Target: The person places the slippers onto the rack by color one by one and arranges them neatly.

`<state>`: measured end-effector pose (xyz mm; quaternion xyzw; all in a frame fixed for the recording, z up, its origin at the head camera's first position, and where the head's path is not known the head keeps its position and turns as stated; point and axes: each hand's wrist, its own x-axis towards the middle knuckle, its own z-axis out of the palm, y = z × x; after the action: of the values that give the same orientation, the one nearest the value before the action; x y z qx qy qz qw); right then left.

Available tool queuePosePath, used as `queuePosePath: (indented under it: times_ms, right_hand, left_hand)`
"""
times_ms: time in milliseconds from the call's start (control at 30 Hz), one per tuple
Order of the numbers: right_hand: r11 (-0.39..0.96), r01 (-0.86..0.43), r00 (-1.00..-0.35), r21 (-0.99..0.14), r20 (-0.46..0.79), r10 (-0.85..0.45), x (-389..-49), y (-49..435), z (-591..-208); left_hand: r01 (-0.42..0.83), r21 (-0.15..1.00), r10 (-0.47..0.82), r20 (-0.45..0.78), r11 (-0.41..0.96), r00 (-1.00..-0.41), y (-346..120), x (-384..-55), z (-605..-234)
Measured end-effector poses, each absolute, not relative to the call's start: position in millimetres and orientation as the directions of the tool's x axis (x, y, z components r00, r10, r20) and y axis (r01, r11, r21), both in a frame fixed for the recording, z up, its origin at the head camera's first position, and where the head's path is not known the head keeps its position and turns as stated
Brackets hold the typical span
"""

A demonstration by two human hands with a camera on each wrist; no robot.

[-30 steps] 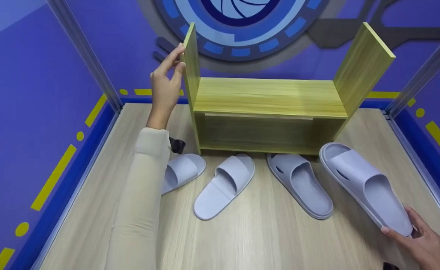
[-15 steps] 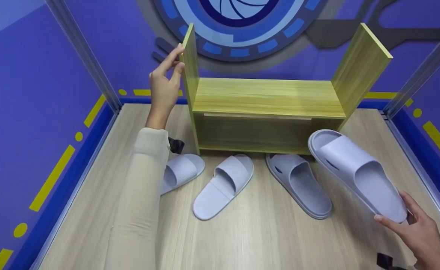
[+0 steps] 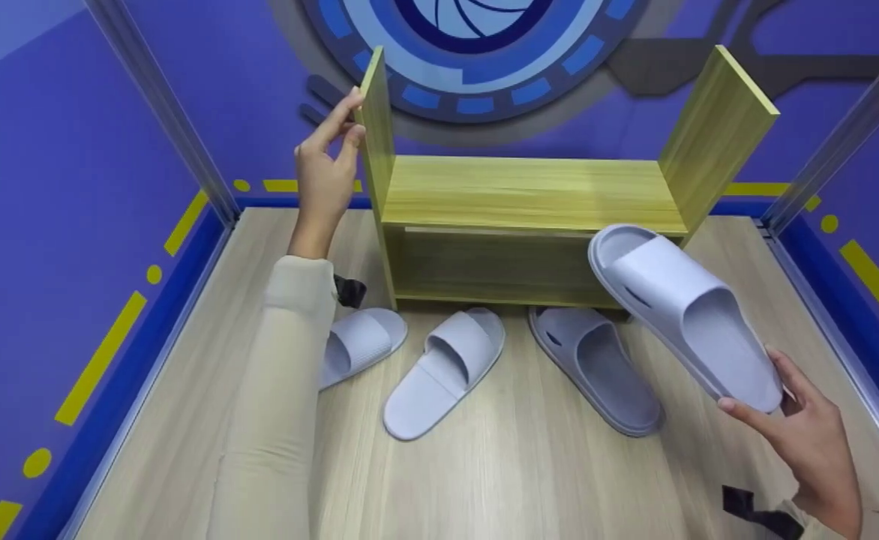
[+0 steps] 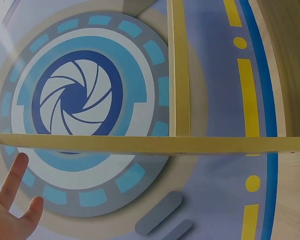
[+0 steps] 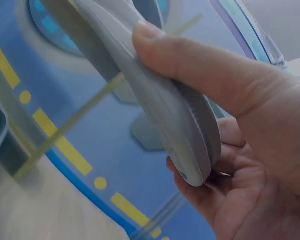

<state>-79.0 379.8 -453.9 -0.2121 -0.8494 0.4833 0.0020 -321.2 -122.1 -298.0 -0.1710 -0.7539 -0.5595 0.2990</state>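
My right hand [image 3: 811,431] grips a grey slipper [image 3: 672,285] by its heel end, thumb on one side and fingers on the other. The slipper is raised, toe towards the shoe rack [image 3: 529,191], overlapping its right front corner in the head view. In the right wrist view the thumb [image 5: 190,60] presses along the sole's edge. My left hand [image 3: 327,176] is at the rack's left side panel [image 3: 376,120], fingertips at its upper front edge and fingers extended. A second grey slipper [image 3: 604,375] lies on the floor before the rack's right end.
A pale slipper [image 3: 445,375] lies in front of the rack; another pale slipper [image 3: 368,341] is partly hidden behind the left sleeve [image 3: 274,397]. Blue walls [image 3: 57,225] stand at both sides and behind the rack.
My right hand has lifted the grey slipper up and to the left, closer to the rack's middle shelf. The left hand has stayed at the side panel.
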Motion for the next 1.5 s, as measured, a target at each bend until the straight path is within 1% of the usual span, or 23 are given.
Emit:
queuePosePath:
  times_ms: [200,533,767,867,1033,1067,1300,1500]
  right_hand:
    - [0.501,0.300,-0.924,-0.812,-0.117,0.364,-92.9,362.9,-442.9]
    - [0.484,0.265,-0.900,-0.834,-0.034,0.435,-106.6,336.5,-429.4]
    - [0.476,0.241,-0.863,-0.846,0.037,0.503,-112.6,316.2,-419.7]
    - [0.489,0.209,-0.853,-0.847,0.087,0.514,-115.2,309.0,-417.1]
    - [0.514,0.144,-0.837,-0.845,0.173,0.519,-119.9,298.7,-415.7]
    - [0.515,0.134,-0.833,-0.847,0.185,0.521,-120.7,296.8,-415.5]
    - [0.525,0.093,-0.816,-0.846,0.237,0.527,-126.3,283.8,-413.9]
    - [0.523,0.053,-0.819,-0.851,0.262,0.511,-130.4,276.4,-414.3]
  left_hand:
    - [0.586,0.743,-0.077,0.638,0.322,-0.767,-122.0,-322.0,-298.8]
    - [0.581,0.752,-0.074,0.629,0.312,-0.774,-121.4,-323.1,-299.5]
    - [0.583,0.755,-0.081,0.629,0.301,-0.773,-122.7,-323.0,-300.4]
    - [0.602,0.740,-0.080,0.649,0.300,-0.757,-122.7,-324.1,-301.0]
    - [0.662,0.678,-0.078,0.715,0.319,-0.694,-121.9,-325.9,-303.8]
    - [0.666,0.674,-0.078,0.719,0.319,-0.691,-121.7,-325.8,-304.2]
    - [0.666,0.676,-0.072,0.717,0.317,-0.693,-121.0,-326.7,-306.0]
    - [0.660,0.686,-0.077,0.709,0.306,-0.701,-121.9,-326.0,-305.7]
